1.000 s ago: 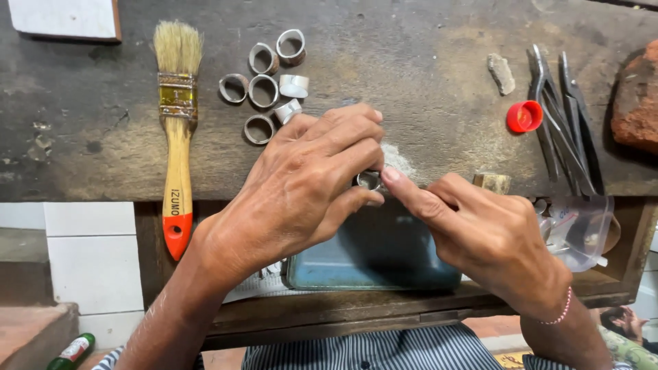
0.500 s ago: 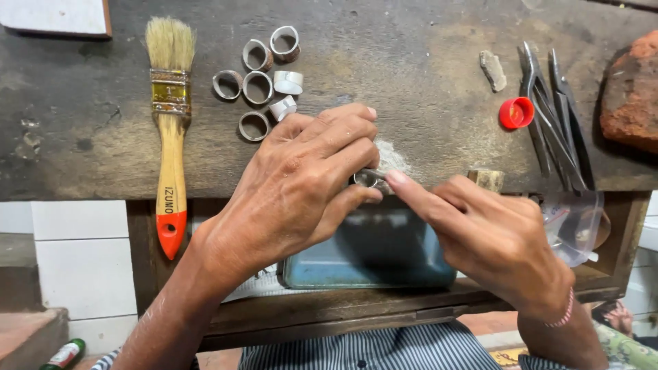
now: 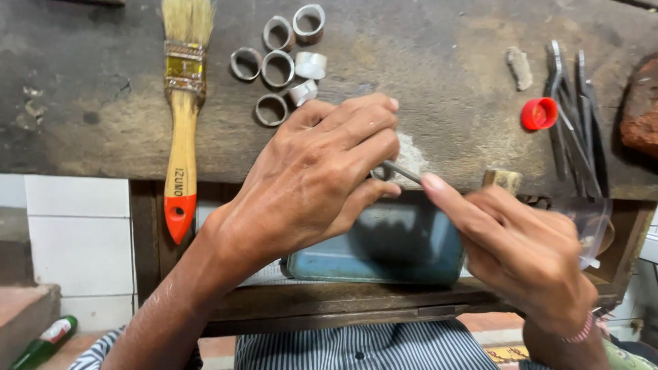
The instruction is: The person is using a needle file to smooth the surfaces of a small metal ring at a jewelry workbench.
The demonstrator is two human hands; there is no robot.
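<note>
My left hand (image 3: 315,178) pinches a small metal ring (image 3: 379,171) against the front edge of the worn workbench (image 3: 103,103). My right hand (image 3: 521,247) holds a thin metal file (image 3: 404,173), index finger stretched along it, with the tip resting in or on the ring. A patch of pale filing dust (image 3: 411,154) lies on the bench just behind the ring. Several more metal rings (image 3: 277,68) sit in a loose group on the bench above my left hand.
A wooden-handled paintbrush (image 3: 181,123) with a red tip lies at left. A red bottle cap (image 3: 539,113), pliers and tweezers (image 3: 572,116) and a brick-coloured block (image 3: 641,109) lie at right. A blue metal tin (image 3: 391,250) sits in the drawer below the hands.
My right hand has drawn back to the right, so the file now shows between the two hands. The left hand stays on the ring.
</note>
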